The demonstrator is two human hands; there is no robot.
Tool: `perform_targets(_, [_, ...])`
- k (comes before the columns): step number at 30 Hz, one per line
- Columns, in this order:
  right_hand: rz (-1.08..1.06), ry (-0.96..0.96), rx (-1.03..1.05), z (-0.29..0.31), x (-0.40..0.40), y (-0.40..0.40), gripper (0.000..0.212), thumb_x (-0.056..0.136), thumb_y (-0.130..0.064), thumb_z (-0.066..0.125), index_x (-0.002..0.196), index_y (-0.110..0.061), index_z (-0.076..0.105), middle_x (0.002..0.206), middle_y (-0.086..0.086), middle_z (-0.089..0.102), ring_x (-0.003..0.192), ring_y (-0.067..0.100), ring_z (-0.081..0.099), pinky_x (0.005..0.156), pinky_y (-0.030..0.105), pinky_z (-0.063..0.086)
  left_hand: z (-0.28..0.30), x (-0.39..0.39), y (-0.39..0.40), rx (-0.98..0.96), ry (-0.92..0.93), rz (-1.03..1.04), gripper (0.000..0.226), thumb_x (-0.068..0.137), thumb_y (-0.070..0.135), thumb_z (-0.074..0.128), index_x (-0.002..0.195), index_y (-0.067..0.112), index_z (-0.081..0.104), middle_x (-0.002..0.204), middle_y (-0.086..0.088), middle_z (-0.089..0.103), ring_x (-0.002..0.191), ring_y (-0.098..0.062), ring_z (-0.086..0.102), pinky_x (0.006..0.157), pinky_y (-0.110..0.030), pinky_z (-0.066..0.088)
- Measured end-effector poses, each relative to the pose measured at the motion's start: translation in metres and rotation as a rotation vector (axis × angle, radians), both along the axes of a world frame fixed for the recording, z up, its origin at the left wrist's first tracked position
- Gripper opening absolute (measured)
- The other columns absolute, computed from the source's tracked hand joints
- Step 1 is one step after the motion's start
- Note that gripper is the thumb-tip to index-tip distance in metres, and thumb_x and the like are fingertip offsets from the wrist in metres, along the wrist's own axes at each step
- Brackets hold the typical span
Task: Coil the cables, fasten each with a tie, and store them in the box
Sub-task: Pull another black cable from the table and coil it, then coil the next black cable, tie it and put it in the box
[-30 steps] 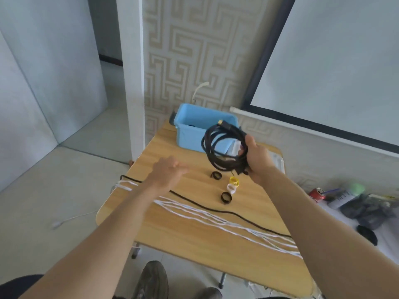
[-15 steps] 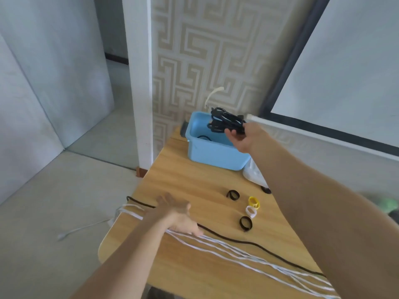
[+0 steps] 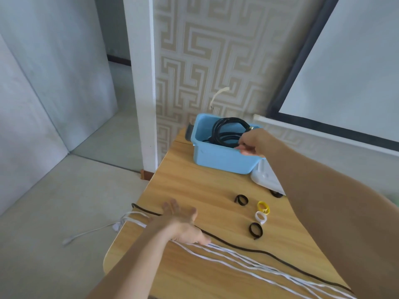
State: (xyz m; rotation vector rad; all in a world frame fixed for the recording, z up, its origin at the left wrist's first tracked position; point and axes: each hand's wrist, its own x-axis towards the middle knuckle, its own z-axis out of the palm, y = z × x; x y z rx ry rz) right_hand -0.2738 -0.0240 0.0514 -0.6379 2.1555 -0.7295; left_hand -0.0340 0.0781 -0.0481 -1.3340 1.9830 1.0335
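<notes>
Where it leans in the blue box (image 3: pixel 218 157), the black coiled cable (image 3: pixel 226 131) looks glossy.

- The box (image 3: pixel 224 156) stands on the table (image 3: pixel 194 186) at its far edge, against the wall.
- A coiled cable (image 3: pixel 226 130) lies in the box.
- The right hand (image 3: pixel 252 141) is over the box's near right rim, touching the coil.
- Four ties (image 3: pixel 255 214) lie on the table, near of the box and towards the right.
- Two long cables (image 3: pixel 248 253) run across the table's near part, left to right, side by side.
- The left hand (image 3: pixel 183 225) rests on those cables at the table's left side.
- One cable end hangs off the left edge to the floor.
</notes>
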Motion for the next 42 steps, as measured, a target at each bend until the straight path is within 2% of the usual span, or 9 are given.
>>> perform_targets(3, [0.202,0.593,-0.061,0.002,-0.006,-0.001,0.014,0.088,0.001,0.051,0.077,-0.003,0.06,0.065,0.01,0.061,0.049,0.023,0.061,0.043,0.022,0.043,-0.002,0.0,-0.002,0.008,-0.02,-0.017,0.108,0.08,0.076,0.057,0.156,0.042,-0.013,0.155,-0.017,-0.041,0.143,-0.043,-0.034,0.116,-0.072,0.0])
perform_targets(5, [0.344,0.753,-0.168,-0.007,-0.006,-0.007,0.021,0.094,-0.007,0.048,0.095,0.001,0.068,0.091,0.015,0.066,0.085,0.033,0.067,0.065,0.032,0.052,-0.002,-0.002,-0.003,0.014,-0.045,-0.042,0.113,0.078,0.076,0.06,0.155,0.041,-0.015,0.154,-0.018,-0.042,0.143,-0.044,-0.034,0.116,-0.072,0.002])
perform_targets(9, [0.61,0.568,-0.062,-0.043,-0.008,-0.02,0.047,0.105,-0.035,0.043,0.149,-0.02,0.046,0.152,0.011,0.047,0.132,0.034,0.049,0.107,0.04,0.043,-0.002,-0.002,-0.005,-0.013,-0.09,-0.104,0.12,0.076,0.071,0.067,0.154,0.04,-0.02,0.154,-0.019,-0.042,0.143,-0.046,-0.033,0.115,-0.073,0.006])
perform_targets(13, [0.792,0.578,0.176,-0.057,-0.013,-0.033,0.055,0.108,-0.04,0.026,0.162,-0.029,0.015,0.169,0.002,0.014,0.155,0.031,0.016,0.125,0.044,0.015,-0.005,0.0,-0.005,-0.042,-0.108,-0.144,0.122,0.078,0.067,0.07,0.153,0.04,-0.022,0.154,-0.02,-0.041,0.144,-0.046,-0.032,0.113,-0.076,0.007])
perform_targets(19, [0.654,0.708,-0.246,-0.043,-0.003,-0.016,0.026,0.101,-0.033,0.041,0.093,-0.029,0.065,0.117,0.009,0.061,0.093,0.027,0.06,0.087,0.044,0.053,-0.01,0.0,-0.005,-0.088,-0.147,-0.193,0.123,0.084,0.045,0.076,0.152,0.037,-0.025,0.152,-0.025,-0.041,0.144,-0.048,-0.029,0.114,-0.074,0.011])
perform_targets(23, [0.687,0.641,-0.566,-0.042,0.037,0.051,0.019,0.098,-0.014,0.056,0.104,-0.013,0.073,0.096,0.001,0.071,0.083,0.016,0.065,0.077,0.03,0.054,-0.019,0.003,0.002,-0.231,-0.064,-0.116,0.096,0.093,0.022,0.069,0.156,0.042,-0.001,0.16,-0.022,-0.018,0.15,-0.044,-0.014,0.114,-0.07,0.022])
perform_targets(28, [1.099,0.479,-0.115,-0.074,0.065,0.138,0.023,0.096,-0.034,0.063,0.116,-0.025,0.068,0.103,-0.012,0.064,0.094,0.008,0.061,0.092,0.033,0.053,-0.029,0.017,0.014,-0.526,0.22,0.069,0.046,0.084,0.029,0.078,0.12,0.031,0.049,0.129,-0.001,0.032,0.129,-0.025,0.031,0.096,-0.04,0.042])
perform_targets(36, [0.88,0.505,-0.059,-0.128,0.067,0.196,0.015,0.099,-0.028,0.06,0.108,-0.02,0.068,0.109,0.001,0.057,0.106,0.022,0.057,0.087,0.035,0.049,-0.028,0.035,0.017,-0.587,0.292,0.192,0.043,0.079,0.04,0.082,0.106,0.015,0.059,0.115,-0.001,0.04,0.117,-0.019,0.037,0.099,-0.032,0.041])
perform_targets(42, [0.656,0.509,-0.311,-0.12,0.065,0.206,0.009,0.106,-0.018,0.047,0.098,-0.018,0.051,0.1,0.0,0.053,0.091,0.02,0.051,0.078,0.034,0.039,-0.003,0.057,0.012,-0.768,0.317,0.301,0.011,0.094,0.021,0.067,0.092,0.017,0.057,0.093,0.001,0.055,0.091,-0.024,0.058,0.073,-0.033,0.044])
